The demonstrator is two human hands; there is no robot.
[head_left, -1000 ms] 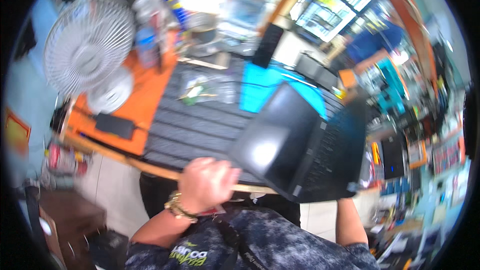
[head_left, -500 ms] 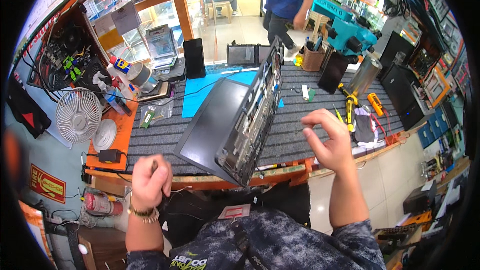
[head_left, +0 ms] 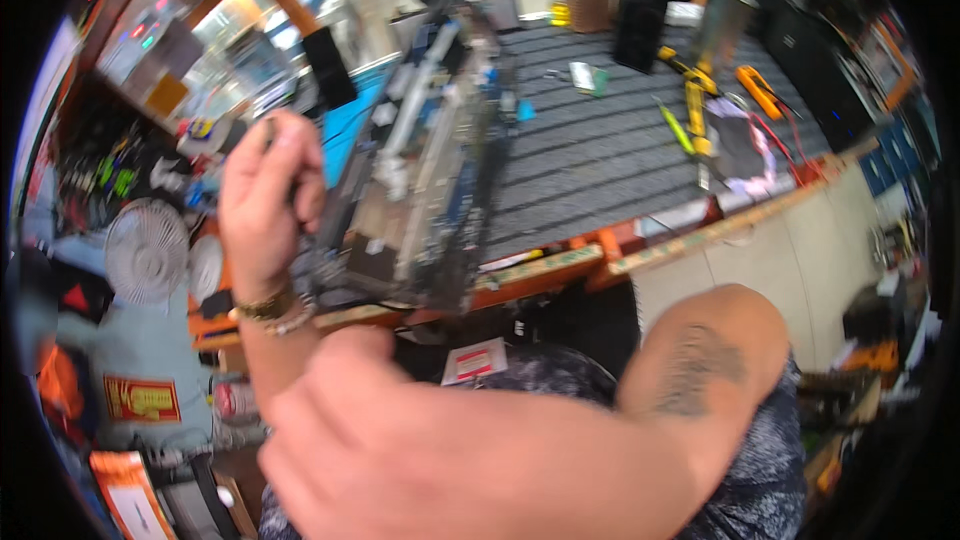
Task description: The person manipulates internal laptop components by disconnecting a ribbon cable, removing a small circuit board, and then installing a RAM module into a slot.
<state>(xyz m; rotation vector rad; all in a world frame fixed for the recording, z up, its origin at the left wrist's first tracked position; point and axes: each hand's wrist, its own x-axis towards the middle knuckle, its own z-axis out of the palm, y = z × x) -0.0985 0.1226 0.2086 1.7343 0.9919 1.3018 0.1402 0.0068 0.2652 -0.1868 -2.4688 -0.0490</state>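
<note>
An opened-up laptop (head_left: 425, 155) with its inner boards bare leans on the bench, blurred by motion. Just left of it, my left hand (head_left: 265, 195) is closed in a fist. A small dark tip shows at the top of that fist, too little to name. My right arm crosses low in front of my body, so my right hand (head_left: 335, 430) is at the lower left, below my left wrist. Its fingers are smeared, and whether they hold anything cannot be seen. A blue mat (head_left: 345, 135) shows in part behind the laptop.
On the right of the striped bench mat (head_left: 570, 160) lie a yellow-black screwdriver (head_left: 698, 125), a green pen-like tool (head_left: 676, 128) and a yellow multimeter (head_left: 758, 92). A metal cylinder (head_left: 725, 25) stands behind them. At the left are a white fan (head_left: 147, 252) and bottles.
My right hand has swung from the bench's right side across my body to the lower left. My left fist has risen toward the laptop's left side. The whole view has shifted, and the laptop's lid is hidden.
</note>
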